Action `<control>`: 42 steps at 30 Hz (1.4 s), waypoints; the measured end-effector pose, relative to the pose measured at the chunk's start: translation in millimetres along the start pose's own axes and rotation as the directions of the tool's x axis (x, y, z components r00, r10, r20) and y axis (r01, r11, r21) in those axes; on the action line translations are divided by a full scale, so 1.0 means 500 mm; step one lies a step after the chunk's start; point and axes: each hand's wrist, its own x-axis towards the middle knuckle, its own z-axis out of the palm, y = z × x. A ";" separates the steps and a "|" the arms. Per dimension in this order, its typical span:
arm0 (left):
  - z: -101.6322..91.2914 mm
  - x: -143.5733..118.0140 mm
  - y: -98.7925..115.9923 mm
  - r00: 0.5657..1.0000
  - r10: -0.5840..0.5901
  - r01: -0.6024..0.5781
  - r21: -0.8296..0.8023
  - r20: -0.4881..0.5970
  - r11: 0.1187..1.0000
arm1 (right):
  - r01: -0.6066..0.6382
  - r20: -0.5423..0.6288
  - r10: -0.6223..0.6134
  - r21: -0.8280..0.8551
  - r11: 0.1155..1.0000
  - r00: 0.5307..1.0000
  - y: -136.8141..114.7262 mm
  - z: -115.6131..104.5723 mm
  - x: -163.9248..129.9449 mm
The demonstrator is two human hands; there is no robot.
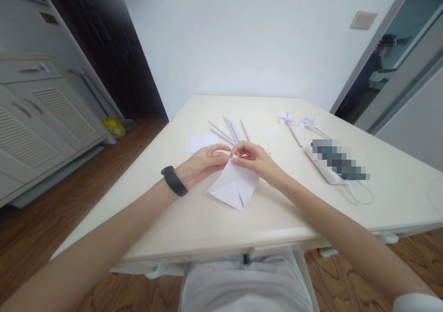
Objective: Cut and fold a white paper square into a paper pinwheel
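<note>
Between my hands is a white paper square [230, 187] with slits cut in from its corners, tilted above the table near its front edge. My left hand [209, 161], below a black wristband, pinches the paper's top corner with thumb and fingertips. My right hand [251, 157] is closed on the same corner, its fingertips meeting the left ones. A small red thing [246, 157] shows partly behind the right fingers; its kind is hidden. Just beyond my hands lie several rolled white paper sticks [232, 129] and a stack of white paper [200, 142].
Two white paper pinwheels on sticks [286, 118] lie at the right rear of the cream table [180, 229]. Nearer on the right is a blurred dark device on a white object [323, 169], with a white cable [363, 203]. A white wall stands behind the table.
</note>
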 end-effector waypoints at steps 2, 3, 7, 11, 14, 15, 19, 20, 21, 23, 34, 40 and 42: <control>0.001 0.000 0.000 1.000 0.002 -0.002 -0.004 0.019 1.000 | -0.005 0.005 0.005 -0.003 1.000 1.000 -0.001 -0.001 0.000; 0.001 0.001 0.000 1.000 0.002 -0.002 -0.005 0.030 1.000 | -0.006 0.005 0.006 -0.009 1.000 1.000 -0.001 -0.001 0.000; 0.001 0.000 0.001 0.999 0.000 0.000 -0.005 0.040 1.000 | 0.001 0.007 -0.001 -0.033 0.999 1.000 -0.001 0.000 0.000; -0.001 -0.002 0.000 1.000 -0.017 0.017 -0.003 0.026 1.000 | -0.007 0.012 0.007 -0.042 0.999 1.000 0.001 0.000 0.002; -0.002 -0.003 -0.001 0.999 -0.028 0.027 0.003 0.025 1.000 | -0.021 0.015 0.021 -0.039 0.999 1.000 0.004 -0.001 0.004; -0.002 -0.002 -0.001 0.999 -0.027 0.027 0.007 0.026 1.000 | -0.022 0.023 0.022 -0.029 0.999 0.999 0.005 -0.001 0.004; -0.003 -0.002 0.001 0.999 -0.014 0.014 0.011 0.038 1.000 | -0.023 0.059 0.023 0.012 1.000 0.998 0.004 -0.003 0.003; -0.003 -0.002 0.001 0.999 -0.013 0.012 0.008 0.045 1.000 | -0.026 0.063 0.025 0.013 1.000 0.998 0.003 -0.003 0.003; -0.003 -0.002 0.002 0.999 -0.013 0.013 0.005 0.051 1.000 | -0.029 0.066 0.028 0.009 1.000 0.997 0.003 -0.004 0.003; -0.003 -0.002 0.002 0.998 -0.015 0.015 0.000 0.058 1.000 | -0.031 0.073 0.031 -0.005 1.000 0.997 0.004 -0.004 0.003; 0.000 -0.006 0.008 0.998 0.002 -0.001 -0.005 0.061 1.000 | -0.010 0.062 0.013 -0.050 0.999 0.998 0.000 -0.003 -0.001; -0.001 -0.005 0.008 0.999 -0.008 0.008 0.010 0.046 1.000 | -0.001 0.057 0.005 -0.062 0.998 0.998 0.001 -0.003 -0.001; -0.001 -0.005 0.007 0.999 -0.010 0.009 0.018 0.035 1.000 | 0.000 0.053 0.004 -0.076 0.997 0.999 0.001 -0.002 -0.001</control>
